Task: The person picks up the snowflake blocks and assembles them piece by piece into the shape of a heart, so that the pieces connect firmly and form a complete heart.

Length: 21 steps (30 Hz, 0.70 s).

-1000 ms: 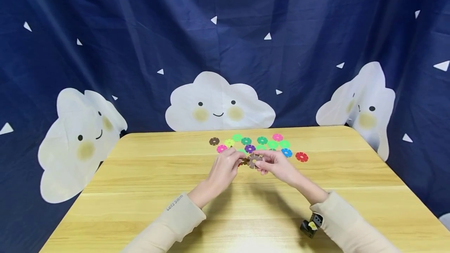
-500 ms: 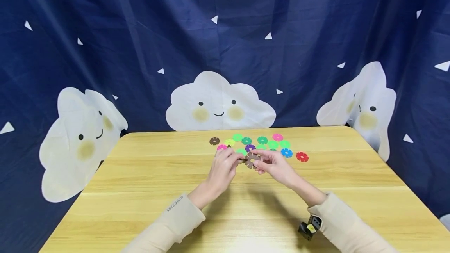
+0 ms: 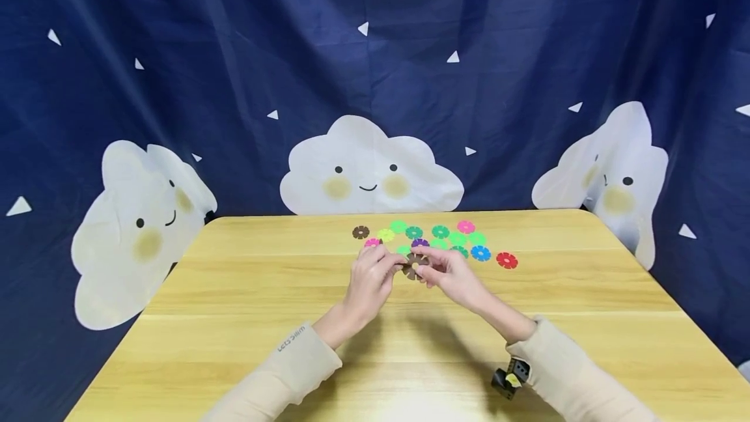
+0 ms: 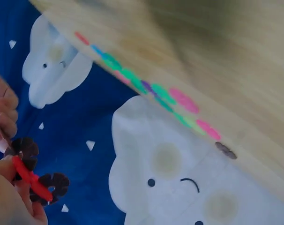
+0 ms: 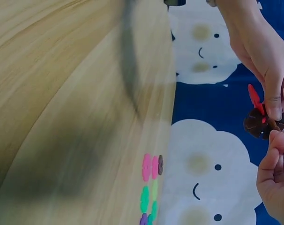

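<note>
My left hand (image 3: pixel 369 282) pinches a joined piece of slotted plastic discs: a red disc (image 4: pixel 24 171) seen nearly edge-on, with a brown disc (image 4: pixel 60 180) fixed across it. Between the thumb and fingers of my right hand (image 3: pixel 457 279) is a brown slotted disc (image 3: pixel 416 259), its flat face toward the head camera. Its left edge meets the piece at the left fingertips. Whether the slots are engaged cannot be made out. Both hands are raised above the table, and the left fingers hide much of the joined piece in the head view.
Behind the hands, loose slotted discs lie flat on the wooden table (image 3: pixel 263 292): a brown disc (image 3: pixel 361 232) at left, a blue disc (image 3: pixel 480 253) and a red disc (image 3: pixel 507 260) at right, several green ones between. A dark blue cloud-print curtain (image 3: pixel 410 90) hangs behind.
The right hand has shifted slightly left, bringing its brown disc up against the piece in the left hand. The left hand has barely moved. The head view has tilted a little.
</note>
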### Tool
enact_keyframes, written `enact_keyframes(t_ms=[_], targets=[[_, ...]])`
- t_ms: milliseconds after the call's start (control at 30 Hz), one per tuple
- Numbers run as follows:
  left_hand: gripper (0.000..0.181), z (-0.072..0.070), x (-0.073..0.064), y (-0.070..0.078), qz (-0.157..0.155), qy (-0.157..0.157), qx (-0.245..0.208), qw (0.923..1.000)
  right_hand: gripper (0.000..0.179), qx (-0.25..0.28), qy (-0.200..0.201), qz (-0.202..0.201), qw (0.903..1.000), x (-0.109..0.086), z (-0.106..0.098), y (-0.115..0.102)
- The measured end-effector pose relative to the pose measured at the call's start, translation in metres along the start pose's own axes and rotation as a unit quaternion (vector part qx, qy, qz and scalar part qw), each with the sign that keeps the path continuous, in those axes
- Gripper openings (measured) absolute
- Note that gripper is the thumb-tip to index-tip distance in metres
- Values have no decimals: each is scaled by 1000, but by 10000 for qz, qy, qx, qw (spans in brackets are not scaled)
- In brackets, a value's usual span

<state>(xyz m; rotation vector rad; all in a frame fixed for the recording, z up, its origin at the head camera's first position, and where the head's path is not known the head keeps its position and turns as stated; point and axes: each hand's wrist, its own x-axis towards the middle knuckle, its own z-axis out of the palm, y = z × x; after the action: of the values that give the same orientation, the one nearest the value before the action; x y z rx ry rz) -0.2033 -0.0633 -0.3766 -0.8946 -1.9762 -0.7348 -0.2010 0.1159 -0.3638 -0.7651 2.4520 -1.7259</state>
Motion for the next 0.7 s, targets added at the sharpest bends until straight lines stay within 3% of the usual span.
enact_keyframes(t_ms=[167, 367, 467, 600, 700], targets=[[10, -9, 17, 1, -602, -488, -239, 9967, 39, 488, 135, 201, 9985, 2, -3, -2], [9, -13, 24, 0, -1531, -872, -645, 9822, 49, 940, 303, 494, 9939, 4, -3, -4], [10, -13, 24, 1, -1990, -993, -1047, 9693, 48, 1018, 408, 508, 9927, 5, -3, -4], [15, -12, 27, 2, -2581, -1194, -1573, 9457, 43, 987, 817, 533, 9903, 6, -5, -3], [19, -12, 28, 3, -2858, -1234, -2023, 9285, 40, 858, 1051, 442, 9898, 6, -6, -1]])
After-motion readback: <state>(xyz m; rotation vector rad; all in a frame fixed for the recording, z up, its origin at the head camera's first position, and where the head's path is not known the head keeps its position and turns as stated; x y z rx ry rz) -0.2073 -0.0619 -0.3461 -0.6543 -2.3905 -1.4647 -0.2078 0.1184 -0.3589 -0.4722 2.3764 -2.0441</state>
